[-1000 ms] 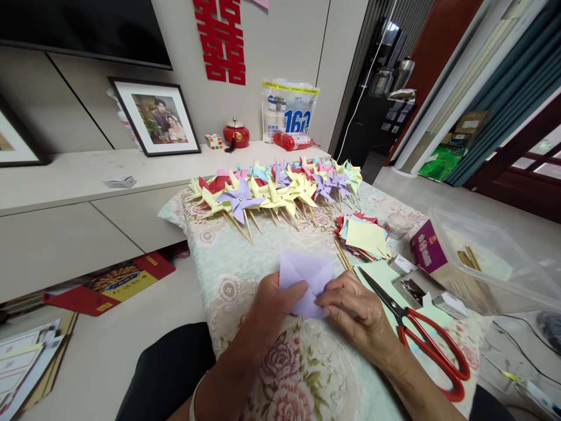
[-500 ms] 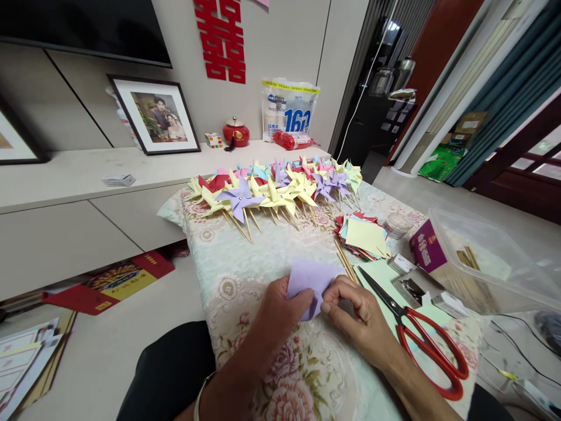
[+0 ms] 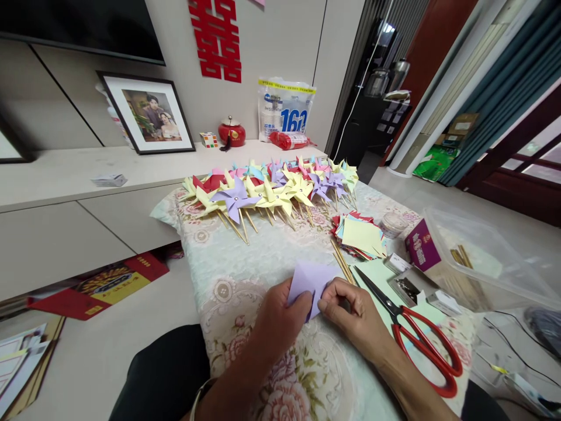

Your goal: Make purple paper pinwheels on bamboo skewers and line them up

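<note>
A purple paper sheet (image 3: 312, 278) is held above the flowered tablecloth, one flap bent inward. My left hand (image 3: 280, 313) is closed on its left side, thumb pressing on the front. At the sheet's right edge, my right hand (image 3: 350, 310) pinches the paper between thumb and forefinger; the fingertips partly hide that edge. Red-handled scissors (image 3: 397, 310) lie just right of my right hand, on pale green paper. Wooden sticks (image 3: 342, 261) rest beyond the hand. Farther back is a stack of coloured paper squares (image 3: 363, 235).
Finished paper pinwheels (image 3: 276, 190) on sticks cover the far side of the table. To the right stand a clear plastic bin (image 3: 486, 257), a small open box of dark fasteners (image 3: 409, 287) and a round tub (image 3: 393, 224). A white cabinet (image 3: 131, 175) runs behind.
The camera view has shifted slightly. Both hands stay on the purple sheet, and its right part is folded inward a little more.
</note>
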Motion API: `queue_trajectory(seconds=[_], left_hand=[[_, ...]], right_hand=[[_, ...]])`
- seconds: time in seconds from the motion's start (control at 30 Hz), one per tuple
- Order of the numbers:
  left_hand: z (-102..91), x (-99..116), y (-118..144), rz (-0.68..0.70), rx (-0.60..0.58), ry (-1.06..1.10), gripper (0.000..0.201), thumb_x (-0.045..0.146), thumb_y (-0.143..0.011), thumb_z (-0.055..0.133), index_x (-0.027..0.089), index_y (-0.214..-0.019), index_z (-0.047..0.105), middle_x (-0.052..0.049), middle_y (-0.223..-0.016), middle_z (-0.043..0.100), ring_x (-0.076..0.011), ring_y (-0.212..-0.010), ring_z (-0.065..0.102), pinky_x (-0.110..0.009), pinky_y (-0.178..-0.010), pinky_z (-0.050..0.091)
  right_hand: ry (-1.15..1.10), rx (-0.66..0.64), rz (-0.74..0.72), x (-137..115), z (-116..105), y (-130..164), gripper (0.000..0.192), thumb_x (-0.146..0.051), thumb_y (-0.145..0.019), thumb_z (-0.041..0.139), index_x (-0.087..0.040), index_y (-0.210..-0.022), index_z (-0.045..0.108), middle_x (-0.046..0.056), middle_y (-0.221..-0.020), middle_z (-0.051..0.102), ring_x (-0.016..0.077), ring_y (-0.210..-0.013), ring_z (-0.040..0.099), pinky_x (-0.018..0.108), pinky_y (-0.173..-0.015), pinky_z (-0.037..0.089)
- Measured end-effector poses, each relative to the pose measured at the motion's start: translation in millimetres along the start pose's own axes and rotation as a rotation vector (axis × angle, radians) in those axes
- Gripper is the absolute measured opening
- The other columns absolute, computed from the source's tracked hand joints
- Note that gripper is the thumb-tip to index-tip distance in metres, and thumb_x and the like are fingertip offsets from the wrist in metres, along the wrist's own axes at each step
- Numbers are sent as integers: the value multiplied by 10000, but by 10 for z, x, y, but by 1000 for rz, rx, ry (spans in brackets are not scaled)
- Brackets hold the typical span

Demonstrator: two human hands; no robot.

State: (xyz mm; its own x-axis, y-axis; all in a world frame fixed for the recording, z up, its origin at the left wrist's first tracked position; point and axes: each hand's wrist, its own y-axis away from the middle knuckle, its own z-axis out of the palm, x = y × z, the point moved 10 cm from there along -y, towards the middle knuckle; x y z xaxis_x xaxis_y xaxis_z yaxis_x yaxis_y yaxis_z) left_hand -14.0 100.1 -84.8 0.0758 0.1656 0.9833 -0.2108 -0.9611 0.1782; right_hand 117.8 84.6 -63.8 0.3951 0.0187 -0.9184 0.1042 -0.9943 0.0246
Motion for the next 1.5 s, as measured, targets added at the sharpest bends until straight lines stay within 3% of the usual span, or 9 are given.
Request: queue_trajectory(seconds=[0.27,0.5,0.67,1.17,1.33,1.43,1.5], left_hand=[[-3,-12,10,20,5,6,131,279,-745,566,201,-641,555,26,-572,466,-147,-563,397,-250,-506,332],[-7,-8,11,48,23,-62,139,258,-747,539,207,-622,508,40,-561,434,-134,-550,375,-246,-502,310],[21,-19,-5,50,-1,-61,126,283,-752,560,183,-680,580,25,-595,490,-144,-579,426,-251,-534,344],[24,-25,-1,22,9,-3,129,294,-719,599,179,-659,591,24,-583,497,-139,-560,426,-249,-528,341],[24,-73,-12,-52,10,63,153,311,-676,614,182,-612,563,35,-529,472,-127,-513,408,-246,-500,336],[28,-104,-25,-110,-17,118,147,307,-656,622,174,-614,575,34,-527,487,-118,-502,401,-241,-486,318],[54,-110,-26,-145,-72,153,137,299,-639,627,166,-627,594,32,-538,499,-115,-506,403,-239,-491,319]], right_hand=[[-3,16,14,2,-8,-17,235,-370,-804,614,-188,-665,566,-30,-632,465,139,-610,417,273,-577,321],[2,17,14,-6,-15,-5,248,-381,-803,614,-186,-659,559,-32,-629,450,140,-611,406,270,-576,312],[7,17,13,-16,-13,-11,266,-395,-805,612,-184,-653,554,-33,-636,437,141,-617,402,271,-582,310],[-40,39,29,10,-28,-3,264,-393,-791,639,-192,-637,567,-40,-596,433,132,-582,386,258,-551,297],[-66,24,15,12,-22,13,288,-414,-809,660,-183,-655,583,-32,-614,460,133,-593,396,262,-556,304],[-140,136,-40,32,-174,16,307,-452,-826,680,-187,-688,613,-13,-653,515,146,-622,440,270,-582,343],[-234,263,-77,78,-345,29,266,-463,-825,701,-200,-810,662,7,-735,575,166,-689,501,278,-631,390]])
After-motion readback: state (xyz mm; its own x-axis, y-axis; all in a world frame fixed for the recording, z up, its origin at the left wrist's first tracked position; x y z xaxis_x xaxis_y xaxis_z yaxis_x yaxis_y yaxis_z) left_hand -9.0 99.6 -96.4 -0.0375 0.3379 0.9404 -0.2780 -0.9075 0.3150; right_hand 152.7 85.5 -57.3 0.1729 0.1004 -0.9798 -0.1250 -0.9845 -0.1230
